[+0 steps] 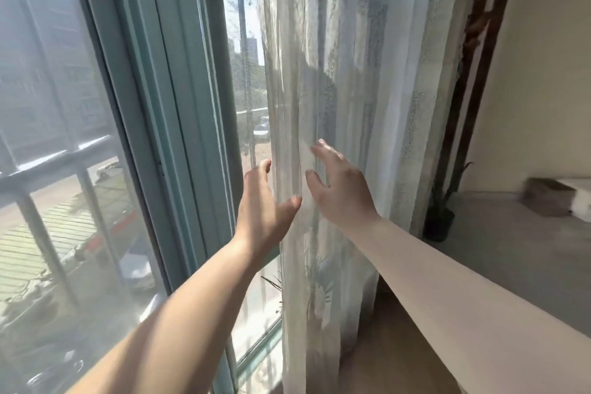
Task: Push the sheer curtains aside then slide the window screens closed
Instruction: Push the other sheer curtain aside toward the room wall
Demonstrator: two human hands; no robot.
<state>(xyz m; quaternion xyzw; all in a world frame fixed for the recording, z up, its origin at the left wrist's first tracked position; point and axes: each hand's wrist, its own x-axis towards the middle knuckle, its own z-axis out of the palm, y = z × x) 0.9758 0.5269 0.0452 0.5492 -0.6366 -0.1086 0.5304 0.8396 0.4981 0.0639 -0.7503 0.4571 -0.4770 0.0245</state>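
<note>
A window screen (54, 125) fills the left of the frame, street and parked cars hazy behind its mesh; a teal window frame (166, 105) runs beside it; at centre, the left hand (263, 211) reaches to the sheer curtain's edge, fingers loose and spread, gripping nothing; just right of it, the right hand (340, 189) lies flat against the sheer curtain (345, 73), fingers straight; a potted plant (439, 217) stands at right on a ledge (511, 249), a brown box (548, 197) beyond.
</note>
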